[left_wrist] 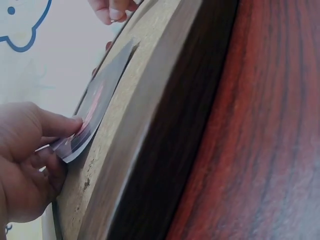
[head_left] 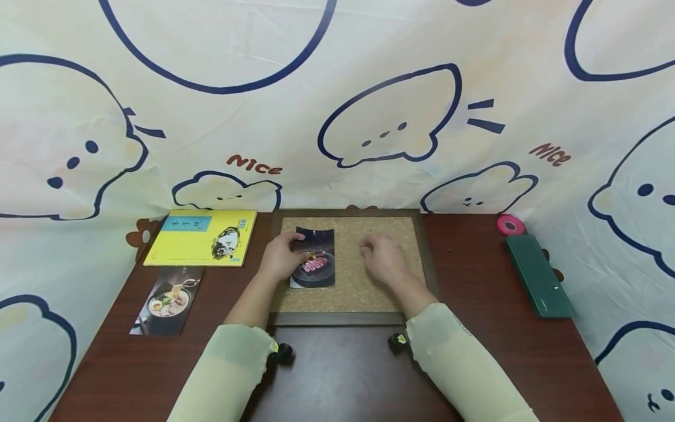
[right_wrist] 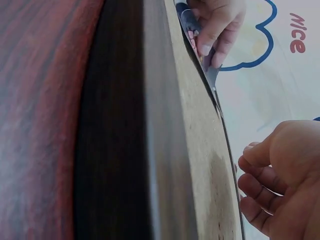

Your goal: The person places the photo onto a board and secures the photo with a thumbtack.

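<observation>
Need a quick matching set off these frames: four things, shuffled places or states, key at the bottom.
Column one
1. Left hand
2. Meat photo
3. Yellow book
4. Green case

Column two
A. Lies beside the pink roll, toward the table's right edge
B. Is held by its edge over the corkboard
C. Lies on the table, left of the corkboard
D. Pinches a photo between thumb and fingers

Pairs: 1-D, 2-B, 3-C, 4-A
</observation>
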A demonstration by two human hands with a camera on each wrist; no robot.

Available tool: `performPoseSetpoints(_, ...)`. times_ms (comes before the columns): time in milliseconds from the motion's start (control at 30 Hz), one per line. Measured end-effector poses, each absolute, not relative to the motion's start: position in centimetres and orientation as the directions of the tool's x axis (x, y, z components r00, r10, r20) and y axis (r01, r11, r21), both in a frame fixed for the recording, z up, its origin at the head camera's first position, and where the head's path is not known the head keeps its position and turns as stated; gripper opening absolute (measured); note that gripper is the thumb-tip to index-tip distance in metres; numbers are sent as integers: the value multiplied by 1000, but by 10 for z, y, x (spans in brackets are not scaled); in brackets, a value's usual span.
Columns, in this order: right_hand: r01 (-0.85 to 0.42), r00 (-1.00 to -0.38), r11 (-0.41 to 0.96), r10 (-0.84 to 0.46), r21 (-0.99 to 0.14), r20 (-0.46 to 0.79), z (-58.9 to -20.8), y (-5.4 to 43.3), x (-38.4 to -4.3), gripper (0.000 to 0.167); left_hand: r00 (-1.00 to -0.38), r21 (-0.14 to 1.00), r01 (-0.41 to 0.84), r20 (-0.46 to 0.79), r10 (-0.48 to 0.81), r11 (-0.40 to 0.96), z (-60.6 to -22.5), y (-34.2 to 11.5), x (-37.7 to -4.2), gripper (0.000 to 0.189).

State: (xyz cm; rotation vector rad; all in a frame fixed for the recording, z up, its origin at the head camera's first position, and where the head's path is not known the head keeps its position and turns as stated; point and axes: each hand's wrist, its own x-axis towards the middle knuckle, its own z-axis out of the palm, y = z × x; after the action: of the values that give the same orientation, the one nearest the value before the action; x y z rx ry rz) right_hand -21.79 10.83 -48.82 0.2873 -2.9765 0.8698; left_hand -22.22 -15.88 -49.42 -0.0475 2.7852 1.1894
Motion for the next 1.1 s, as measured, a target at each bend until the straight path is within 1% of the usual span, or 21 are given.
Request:
performPoseSetpoints(233,-202,-979,824,-191,-529,75,-489,99,-224,20,-995,694,-33,-90,41,719,-497,-157,-221,46)
performPoseSetpoints(400,-225,-974,822,-207,-524,94,-494,92,-229,19,-994,678,-15,-87,60,735,-497,-154,-219,49)
performPoseSetpoints(667,-226,-971,810,-229,-542,62,-493,74,-234,18,-991,685,-61,-131,40,726,-497,-152,-218,49)
performPoseSetpoints(1100,-273,-959,763,-265,-587,100,-487,48,-244,15,-991,699,-54,-127,49,713,-500,-155,-219,52)
